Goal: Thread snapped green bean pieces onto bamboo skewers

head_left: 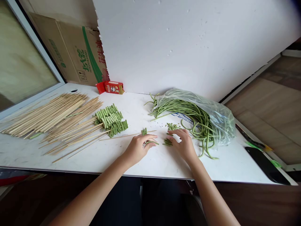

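My left hand (139, 147) is closed, with thumb and fingers round a cut long bean piece (152, 142) that sticks out past the fingertips. Just beyond that hand, short bean pieces (144, 131) sit on a thin wooden skewer (124, 136) lying on the table. Over a small group of cut bean pieces (167, 142) hovers my right hand (184, 145), its thumb and forefinger apart near them. Small bean ends (172, 126) lie behind its fingertips. On the left, finished-looking skewers carry rows of bean pieces (109, 115).
Bare skewers (54, 113) spread over the left of the white table (145, 168). Whole long beans (195, 113) spill from a clear plastic bag (223, 122) at right. A red box (114, 87) stands by the wall. A black phone-like slab (266, 164) and a dark-handled tool (250, 138) lie far right.
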A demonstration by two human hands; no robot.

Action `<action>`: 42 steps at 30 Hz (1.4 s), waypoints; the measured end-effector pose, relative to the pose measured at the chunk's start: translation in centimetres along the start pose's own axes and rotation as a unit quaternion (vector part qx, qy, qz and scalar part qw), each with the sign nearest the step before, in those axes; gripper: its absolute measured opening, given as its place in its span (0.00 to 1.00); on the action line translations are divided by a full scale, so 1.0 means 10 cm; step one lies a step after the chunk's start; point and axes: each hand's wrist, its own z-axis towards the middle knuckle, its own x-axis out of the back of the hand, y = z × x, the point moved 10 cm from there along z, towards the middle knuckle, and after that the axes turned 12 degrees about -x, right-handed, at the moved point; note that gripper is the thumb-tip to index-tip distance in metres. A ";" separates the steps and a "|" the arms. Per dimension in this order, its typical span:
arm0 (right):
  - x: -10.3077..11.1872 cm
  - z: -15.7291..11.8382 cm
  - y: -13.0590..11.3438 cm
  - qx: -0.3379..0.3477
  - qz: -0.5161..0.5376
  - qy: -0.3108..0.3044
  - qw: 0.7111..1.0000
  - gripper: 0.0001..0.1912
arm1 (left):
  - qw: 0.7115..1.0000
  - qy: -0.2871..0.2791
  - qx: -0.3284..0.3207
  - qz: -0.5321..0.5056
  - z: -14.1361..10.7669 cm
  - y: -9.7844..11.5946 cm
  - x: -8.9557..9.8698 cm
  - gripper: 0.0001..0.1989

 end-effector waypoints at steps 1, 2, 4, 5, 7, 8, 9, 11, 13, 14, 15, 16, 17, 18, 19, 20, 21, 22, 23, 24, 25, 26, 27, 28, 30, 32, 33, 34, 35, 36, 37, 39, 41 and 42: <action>-0.01 -0.02 -0.09 0.013 0.017 -0.015 1.000 0.12 | 1.000 0.000 -0.003 -0.007 -0.01 0.00 0.00 0.13; -0.03 -0.05 -0.19 0.029 0.038 -0.040 0.998 0.13 | 1.000 0.001 -0.007 -0.008 -0.01 0.01 0.00 0.14; -0.13 -0.13 -0.39 0.059 0.086 -0.107 0.989 0.17 | 1.000 0.002 -0.009 -0.004 -0.02 0.01 -0.01 0.14; -0.17 -0.17 -0.47 0.068 0.103 -0.128 0.984 0.19 | 1.000 0.001 -0.007 -0.001 -0.03 0.01 -0.01 0.15; -0.19 -0.24 -0.59 0.082 0.121 -0.131 0.981 0.17 | 1.000 -0.001 -0.006 0.003 -0.03 0.01 -0.02 0.15; -0.19 -0.25 -0.62 0.087 0.125 -0.123 0.981 0.14 | 1.000 -0.001 -0.009 0.008 -0.03 0.01 -0.02 0.15; -0.19 -0.27 -0.64 0.092 0.129 -0.114 0.981 0.11 | 1.000 -0.001 -0.014 0.015 -0.03 0.02 -0.02 0.14; -0.19 -0.27 -0.65 0.095 0.132 -0.104 0.981 0.09 | 0.999 0.002 -0.026 0.031 -0.02 0.05 -0.01 0.13; -0.18 -0.26 -0.63 0.091 0.130 -0.092 0.983 0.08 | 0.998 0.009 -0.033 0.047 0.00 0.07 0.02 0.12; -0.17 -0.24 -0.61 0.087 0.127 -0.084 0.984 0.07 | 0.998 0.014 -0.036 0.054 0.00 0.09 0.03 0.12; -0.16 -0.23 -0.60 0.082 0.126 -0.075 0.986 0.07 | 0.997 0.021 -0.040 0.061 0.01 0.10 0.05 0.12; -0.14 -0.22 -0.59 0.077 0.126 -0.066 0.987 0.07 | 0.997 0.029 -0.042 0.066 0.02 0.12 0.07 0.11; -0.12 -0.22 -0.59 0.072 0.127 -0.059 0.988 0.06 | 0.996 0.038 -0.042 0.067 0.02 0.13 0.10 0.10; -0.12 -0.22 -0.60 0.065 0.129 -0.055 0.988 0.06 | 0.996 0.048 -0.037 0.064 0.02 0.13 0.12 0.10; -0.13 -0.22 -0.60 0.056 0.131 -0.056 0.988 0.06 | 0.996 0.059 -0.026 0.055 0.02 0.12 0.14 0.10; -0.15 -0.23 -0.61 0.048 0.133 -0.059 0.988 0.06 | 0.997 0.069 -0.012 0.041 0.02 0.10 0.17 0.10; -0.17 -0.24 -0.62 0.039 0.136 -0.064 0.988 0.06 | 0.997 0.076 0.003 0.026 0.02 0.08 0.18 0.10; -0.20 -0.25 -0.63 0.032 0.138 -0.072 0.987 0.06 | 0.997 0.080 0.017 0.011 0.02 0.06 0.19 0.10; -0.22 -0.26 -0.65 0.026 0.141 -0.079 0.986 0.06 | 0.996 0.081 0.026 -0.002 0.02 0.05 0.20 0.10; -0.24 -0.27 -0.66 0.023 0.144 -0.086 0.986 0.06 | 0.996 0.079 0.032 -0.012 0.03 0.04 0.20 0.10; -0.26 -0.28 -0.66 0.021 0.146 -0.090 0.985 0.06 | 0.996 0.075 0.034 -0.021 0.04 0.05 0.19 0.10; -0.26 -0.28 -0.66 0.022 0.147 -0.093 0.985 0.06 | 0.997 0.069 0.036 -0.028 0.05 0.05 0.18 0.10; -0.26 -0.28 -0.66 0.023 0.146 -0.092 0.985 0.06 | 0.997 0.064 0.037 -0.034 0.06 0.05 0.17 0.11; -0.25 -0.28 -0.65 0.026 0.143 -0.086 0.986 0.06 | 0.997 0.059 0.039 -0.037 0.06 0.05 0.16 0.11; -0.20 -0.26 -0.64 0.037 0.135 -0.063 0.988 0.06 | 0.997 0.051 0.041 -0.032 0.06 0.05 0.14 0.11; -0.15 -0.24 -0.62 0.049 0.124 -0.035 0.990 0.06 | 0.998 0.047 0.038 -0.016 0.05 0.04 0.13 0.10; -0.13 -0.24 -0.62 0.056 0.118 -0.024 0.991 0.06 | 0.998 0.047 0.034 -0.007 0.05 0.04 0.12 0.09; -0.12 -0.23 -0.62 0.062 0.113 -0.016 0.992 0.06 | 0.998 0.048 0.030 0.001 0.05 0.05 0.12 0.09; -0.12 -0.23 -0.62 0.066 0.108 -0.012 0.992 0.06 | 0.998 0.052 0.024 0.010 0.05 0.06 0.13 0.08; -0.12 -0.23 -0.63 0.068 0.105 -0.010 0.992 0.06 | 0.998 0.057 0.018 0.017 0.05 0.07 0.14 0.08; -0.12 -0.24 -0.63 0.069 0.104 -0.010 0.992 0.06 | 0.998 0.062 0.013 0.023 0.05 0.08 0.15 0.08; -0.14 -0.24 -0.64 0.066 0.104 -0.012 0.992 0.05 | 0.997 0.078 0.011 0.028 0.05 0.09 0.18 0.08; -0.16 -0.26 -0.65 0.062 0.108 -0.017 0.992 0.05 | 0.996 0.085 0.019 0.017 0.05 0.08 0.20 0.08; -0.16 -0.26 -0.65 0.060 0.111 -0.017 0.992 0.05 | 0.996 0.088 0.024 0.007 0.04 0.07 0.21 0.08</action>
